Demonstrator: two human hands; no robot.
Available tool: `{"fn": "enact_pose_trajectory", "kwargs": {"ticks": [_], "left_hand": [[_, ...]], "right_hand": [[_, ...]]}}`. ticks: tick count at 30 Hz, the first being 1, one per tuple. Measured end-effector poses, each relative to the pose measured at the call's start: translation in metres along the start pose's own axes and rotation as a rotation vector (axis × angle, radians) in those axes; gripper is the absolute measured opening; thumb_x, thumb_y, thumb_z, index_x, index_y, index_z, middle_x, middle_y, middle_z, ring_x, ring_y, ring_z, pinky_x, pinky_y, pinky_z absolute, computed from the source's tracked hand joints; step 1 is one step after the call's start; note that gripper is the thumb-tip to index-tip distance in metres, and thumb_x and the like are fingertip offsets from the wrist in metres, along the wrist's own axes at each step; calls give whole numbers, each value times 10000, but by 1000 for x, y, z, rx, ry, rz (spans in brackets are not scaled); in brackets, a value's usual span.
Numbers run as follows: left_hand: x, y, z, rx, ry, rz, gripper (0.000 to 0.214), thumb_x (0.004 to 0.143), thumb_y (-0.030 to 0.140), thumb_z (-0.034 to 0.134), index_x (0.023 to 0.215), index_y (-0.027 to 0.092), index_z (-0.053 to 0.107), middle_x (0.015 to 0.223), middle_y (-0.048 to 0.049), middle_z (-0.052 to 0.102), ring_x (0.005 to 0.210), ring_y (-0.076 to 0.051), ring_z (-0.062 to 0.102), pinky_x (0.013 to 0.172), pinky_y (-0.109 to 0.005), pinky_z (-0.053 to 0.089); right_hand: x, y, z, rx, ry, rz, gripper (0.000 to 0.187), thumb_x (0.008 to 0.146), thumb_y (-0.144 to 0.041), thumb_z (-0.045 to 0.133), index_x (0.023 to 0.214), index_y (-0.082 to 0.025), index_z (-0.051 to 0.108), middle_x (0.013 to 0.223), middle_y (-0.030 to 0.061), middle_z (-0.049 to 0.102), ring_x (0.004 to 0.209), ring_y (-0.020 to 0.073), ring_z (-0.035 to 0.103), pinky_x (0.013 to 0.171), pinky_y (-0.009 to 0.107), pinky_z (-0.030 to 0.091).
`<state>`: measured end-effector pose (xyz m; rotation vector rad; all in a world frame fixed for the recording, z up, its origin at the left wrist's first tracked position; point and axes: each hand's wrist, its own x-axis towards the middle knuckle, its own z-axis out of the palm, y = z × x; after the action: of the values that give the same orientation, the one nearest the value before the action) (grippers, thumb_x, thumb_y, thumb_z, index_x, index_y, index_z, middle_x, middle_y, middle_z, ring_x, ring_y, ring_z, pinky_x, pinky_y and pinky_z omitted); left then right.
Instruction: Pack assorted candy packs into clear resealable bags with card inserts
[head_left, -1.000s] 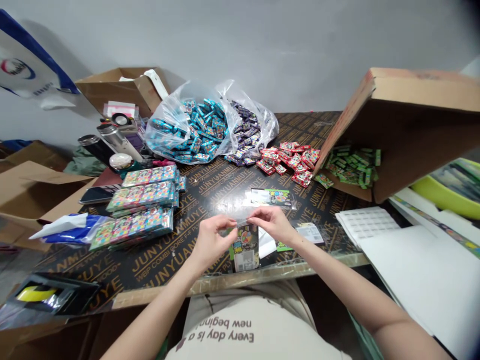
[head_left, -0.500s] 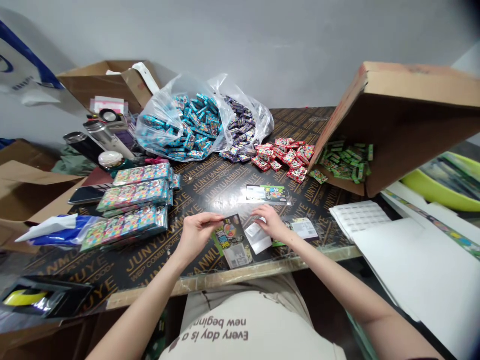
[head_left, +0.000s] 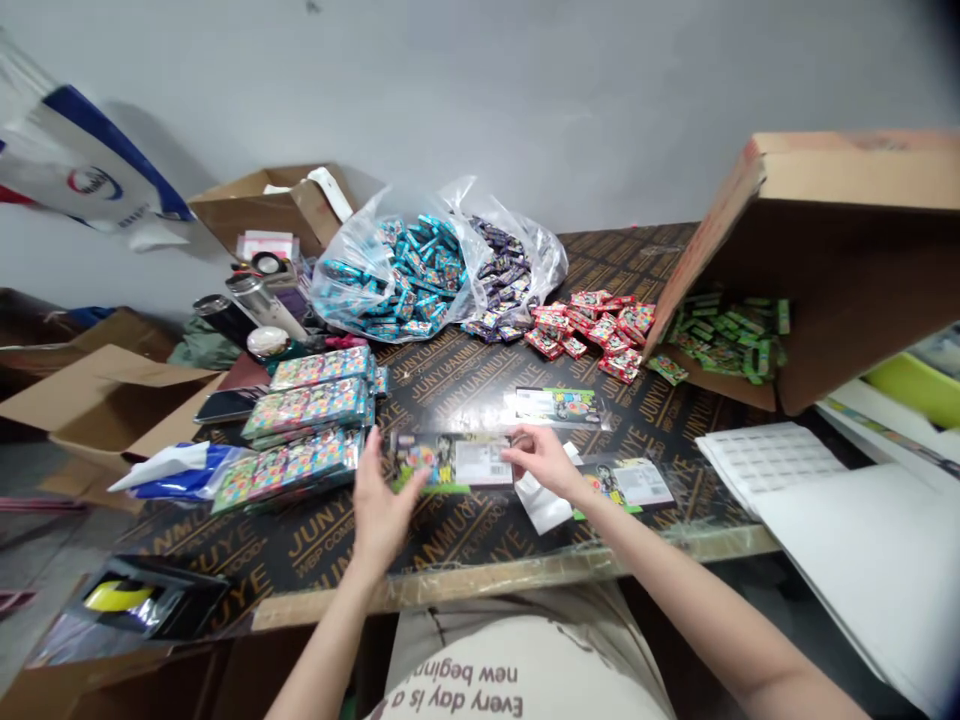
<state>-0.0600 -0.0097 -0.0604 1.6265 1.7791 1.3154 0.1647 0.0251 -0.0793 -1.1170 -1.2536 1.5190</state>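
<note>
My left hand (head_left: 380, 505) and my right hand (head_left: 541, 459) hold a long clear sleeve with a printed card (head_left: 450, 461) flat over the dark printed table (head_left: 315, 545). The left hand grips its left end, the right hand pinches its right end. Beyond it lies a second card sleeve (head_left: 559, 405), and a third card sleeve (head_left: 630, 482) rests to the right of my right wrist beside a white slip (head_left: 544, 505). Stacked filled sleeves (head_left: 304, 430) lie just left of my left hand.
Clear bags hold blue packets (head_left: 397, 280) and purple packets (head_left: 506, 275) at the back. Red packets (head_left: 592, 325) lie loose beside a tipped cardboard box (head_left: 847, 260) of green packets (head_left: 724, 335). White label sheets (head_left: 769, 460) sit right; flasks (head_left: 247, 305) and open boxes (head_left: 112, 400) stand left.
The card sleeve has gone from upright near the table edge to lying lengthwise, farther from me and more to the left. Both hands moved with it; the view shifted.
</note>
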Motion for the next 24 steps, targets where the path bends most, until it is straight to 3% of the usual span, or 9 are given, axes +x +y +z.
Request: {"fn": "enact_pose_trajectory", "kwargs": {"ticks": [2, 4, 7, 10, 12, 14, 18, 21, 24], "left_hand": [[-7, 4, 8, 240, -238, 258, 974, 524, 419, 744, 1358, 197, 290, 1352, -159, 393, 1252, -345, 333, 1043, -568, 130], [-7, 3, 17, 367, -469, 389, 1000, 524, 360, 734, 1378, 215, 235, 1325, -139, 417, 1230, -331, 352, 1054, -556, 85], [6, -14, 29, 442, -595, 317, 879, 595, 243, 643, 1375, 218, 238, 1194, -114, 493, 1099, -270, 457, 1002, -451, 272], [27, -36, 42, 478, -672, 236, 881, 541, 338, 697, 1334, 211, 333, 1166, -124, 480, 1087, -305, 433, 938, -439, 328], [39, -46, 52, 468, -721, 222, 971, 447, 456, 750, 1312, 218, 378, 1187, -132, 456, 1112, -338, 394, 949, -475, 300], [47, -53, 61, 430, -737, 195, 1036, 401, 522, 759, 1319, 238, 372, 1215, -132, 431, 1130, -346, 368, 965, -497, 267], [54, -69, 69, 341, -771, 152, 1107, 399, 537, 761, 1364, 280, 284, 1256, -126, 401, 1154, -350, 340, 988, -510, 234], [55, -85, 72, 314, -840, 160, 1092, 445, 508, 755, 1381, 261, 250, 1262, -146, 407, 1139, -366, 344, 971, -524, 257], [54, -99, 78, 345, -893, 191, 906, 622, 391, 673, 1393, 239, 223, 1253, -168, 429, 1109, -362, 376, 943, -539, 287]], "right_hand": [[8, -2, 5, -77, -146, 43, 256, 615, -327, 697, 756, -177, 546, 452, -63, 552, 353, 111, 501, 367, 206, 389], [17, 2, 11, -133, -235, 76, 253, 627, -334, 686, 779, -177, 559, 457, -62, 554, 357, 113, 504, 369, 207, 386], [45, 13, 14, -309, -170, -16, 311, 675, -385, 650, 900, -186, 570, 542, -37, 593, 444, 138, 552, 466, 261, 453], [101, 11, 18, -641, -42, -319, 469, 650, -435, 678, 1041, -202, 568, 958, 86, 637, 881, 225, 602, 786, 379, 458], [152, -1, 28, -868, -28, -478, 632, 607, -499, 695, 1148, -216, 533, 1261, 148, 478, 1181, 287, 425, 952, 441, 336], [209, -17, 44, -1075, -22, -530, 806, 571, -582, 682, 1259, -231, 449, 1399, 166, 302, 1296, 332, 243, 1003, 495, 237], [320, -42, 81, -1335, 57, -411, 961, 520, -653, 667, 1332, -255, 342, 1443, 159, 198, 1322, 376, 118, 1001, 561, 160], [386, -49, 95, -1377, 144, -236, 869, 627, -679, 562, 1297, -159, 376, 1355, 216, 335, 1276, 368, 244, 983, 565, 193], [432, -51, 94, -1374, 151, -122, 871, 701, -698, 448, 1281, -53, 365, 1276, 275, 395, 1194, 384, 367, 926, 576, 274]]}}
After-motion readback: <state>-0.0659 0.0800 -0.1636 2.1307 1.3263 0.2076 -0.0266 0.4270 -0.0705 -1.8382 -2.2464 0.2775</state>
